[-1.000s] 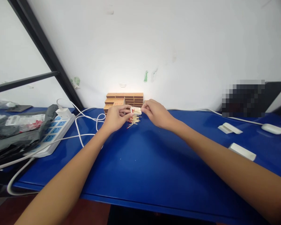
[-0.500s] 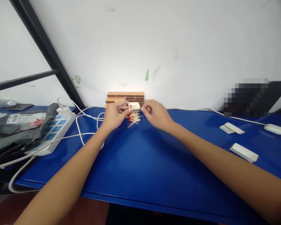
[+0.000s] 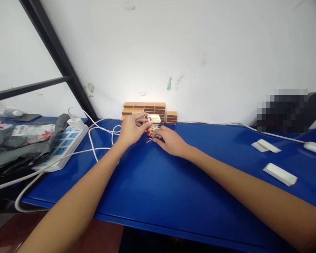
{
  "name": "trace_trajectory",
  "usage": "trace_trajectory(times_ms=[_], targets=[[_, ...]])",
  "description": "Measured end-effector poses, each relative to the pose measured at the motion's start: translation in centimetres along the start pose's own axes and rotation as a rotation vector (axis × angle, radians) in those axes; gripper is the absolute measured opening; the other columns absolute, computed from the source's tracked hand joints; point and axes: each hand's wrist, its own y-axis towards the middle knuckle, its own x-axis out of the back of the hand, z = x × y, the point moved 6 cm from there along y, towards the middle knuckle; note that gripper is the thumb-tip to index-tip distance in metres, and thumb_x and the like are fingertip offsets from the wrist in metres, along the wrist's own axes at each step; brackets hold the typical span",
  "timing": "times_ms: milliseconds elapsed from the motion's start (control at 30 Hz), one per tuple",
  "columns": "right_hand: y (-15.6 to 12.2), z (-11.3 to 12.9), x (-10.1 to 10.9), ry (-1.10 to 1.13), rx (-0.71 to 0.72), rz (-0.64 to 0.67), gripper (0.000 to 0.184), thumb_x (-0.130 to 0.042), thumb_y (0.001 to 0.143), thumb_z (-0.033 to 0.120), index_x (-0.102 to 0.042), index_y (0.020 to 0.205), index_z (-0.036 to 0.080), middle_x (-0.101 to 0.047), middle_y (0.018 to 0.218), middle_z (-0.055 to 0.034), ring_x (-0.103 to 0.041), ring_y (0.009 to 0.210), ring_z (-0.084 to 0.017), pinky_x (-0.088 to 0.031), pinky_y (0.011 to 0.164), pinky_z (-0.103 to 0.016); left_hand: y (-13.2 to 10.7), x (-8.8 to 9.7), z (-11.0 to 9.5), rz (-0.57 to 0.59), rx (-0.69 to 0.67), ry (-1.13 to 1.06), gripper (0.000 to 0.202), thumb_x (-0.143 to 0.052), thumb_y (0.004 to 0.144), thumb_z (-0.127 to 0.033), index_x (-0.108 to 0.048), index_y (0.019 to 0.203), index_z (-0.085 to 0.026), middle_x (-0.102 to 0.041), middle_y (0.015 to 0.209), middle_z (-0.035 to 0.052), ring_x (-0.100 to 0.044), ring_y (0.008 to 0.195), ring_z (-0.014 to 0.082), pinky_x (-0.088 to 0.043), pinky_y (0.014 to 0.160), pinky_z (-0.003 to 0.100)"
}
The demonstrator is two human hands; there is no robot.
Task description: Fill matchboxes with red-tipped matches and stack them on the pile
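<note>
My left hand (image 3: 135, 128) grips a small white matchbox tray (image 3: 155, 118) by its left end, with red-tipped matches showing inside it. Just below the tray, a loose pile of red-headed matches (image 3: 153, 130) lies on the blue table. At the near side of this pile is my right hand (image 3: 171, 141), thumb and fingers closed around matches (image 3: 150, 140) whose ends stick out to the left. Part of the pile is hidden behind the right fingers.
Stacked matchboxes (image 3: 155, 105) stand against the wall, with a smaller stack (image 3: 171, 117) to their right. White folded card pieces (image 3: 280, 174) lie at the right. A power strip (image 3: 65, 146), white cables (image 3: 92, 140) and grey plastic bags (image 3: 28, 140) occupy the left of the blue table (image 3: 147, 196).
My right hand has moved down from beside the tray's right end to the match pile and closed on matches. The small stack behind it now shows. My left hand still holds the tray.
</note>
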Motion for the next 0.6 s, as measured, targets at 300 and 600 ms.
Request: trace_trajectory(times_ms=[300, 600], targets=[[0.0, 0.3, -0.3, -0.014, 0.014, 0.028, 0.008, -0.059, 0.102, 0.015, -0.065, 0.097, 0.018, -0.062, 0.103, -0.0079, -0.061, 0.092, -0.02, -0.047, 0.086, -0.033, 0.0, 0.0, -0.2, 0.006, -0.012, 0.02, 0.037, -0.083, 0.086, -0.033, -0.078, 0.117, -0.015, -0.084, 0.104, 0.0108, -0.076, 0.069, 0.019, -0.062, 0.063, 0.028], [-0.4, 1.9, -1.0, -0.023, 0.019, 0.056, 0.008, -0.06, 0.104, 0.019, -0.065, 0.098, 0.018, -0.064, 0.106, -0.0088, -0.062, 0.093, -0.021, -0.048, 0.087, -0.035, -0.1, 0.1, -0.2, 0.005, -0.006, 0.011, 0.037, -0.083, 0.086, -0.033, -0.077, 0.118, -0.016, -0.084, 0.103, 0.0103, -0.075, 0.066, 0.0185, -0.062, 0.064, 0.03]])
